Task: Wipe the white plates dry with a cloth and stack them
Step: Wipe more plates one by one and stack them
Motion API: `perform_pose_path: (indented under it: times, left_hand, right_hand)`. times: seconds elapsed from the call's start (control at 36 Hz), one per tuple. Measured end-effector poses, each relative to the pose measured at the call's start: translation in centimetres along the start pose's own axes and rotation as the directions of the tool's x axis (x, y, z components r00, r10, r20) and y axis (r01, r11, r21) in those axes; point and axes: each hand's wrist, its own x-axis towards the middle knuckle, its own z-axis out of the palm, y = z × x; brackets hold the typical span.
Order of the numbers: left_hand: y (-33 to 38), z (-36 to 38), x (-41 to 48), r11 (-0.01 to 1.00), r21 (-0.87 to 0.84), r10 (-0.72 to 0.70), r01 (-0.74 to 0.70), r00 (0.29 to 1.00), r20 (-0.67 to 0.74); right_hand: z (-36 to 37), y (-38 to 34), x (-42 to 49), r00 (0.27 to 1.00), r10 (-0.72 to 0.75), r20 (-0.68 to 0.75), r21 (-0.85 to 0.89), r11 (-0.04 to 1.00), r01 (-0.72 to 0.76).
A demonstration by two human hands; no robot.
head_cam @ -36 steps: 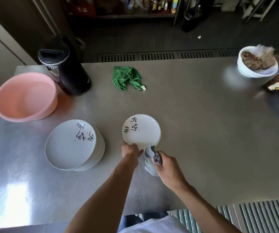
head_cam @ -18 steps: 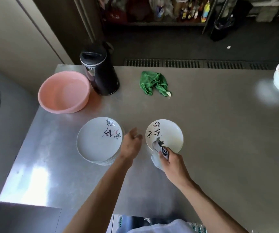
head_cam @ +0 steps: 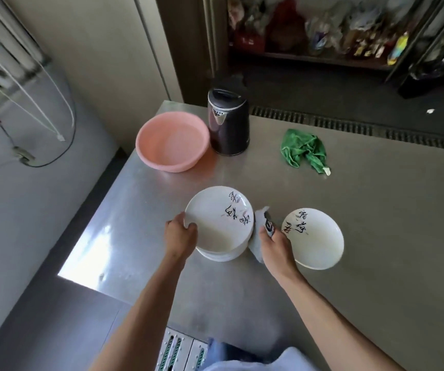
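Left hand [head_cam: 180, 234], which half a second ago hung free between the plates, now grips the near-left rim of the top plate on the stack of white plates [head_cam: 220, 218]. Right hand [head_cam: 274, 242] clutches one grey cloth [head_cam: 254, 246], now off the single white plate [head_cam: 317, 242] and between it and the stack. Both sit near the middle of the table [head_cam: 376, 263]; the stack's count is unclear. Farther off stand one pink basin [head_cam: 172, 141], one black kettle [head_cam: 228, 124] and one green cloth [head_cam: 302, 149].
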Motion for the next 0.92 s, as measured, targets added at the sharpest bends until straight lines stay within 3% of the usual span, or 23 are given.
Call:
perform_pose_path:
  times: [0.17, 0.92]
  left_hand:
    - [-0.8, -0.2, 0.8, 0.989, -0.142, -0.05, 0.045, 0.998, -0.037]
    - [-2.2, 0.4, 1.3, 0.981, -0.195, -0.034, 0.027, 0.999, -0.034]
  right_hand:
    - [1.0, -0.6, -0.3, 1.0, -0.016, -0.019, -0.018, 1.0, 0.016]
    - [1.5, -1.8, -1.3, 0.997, 0.046, -0.056, 0.077, 0.996, -0.042]
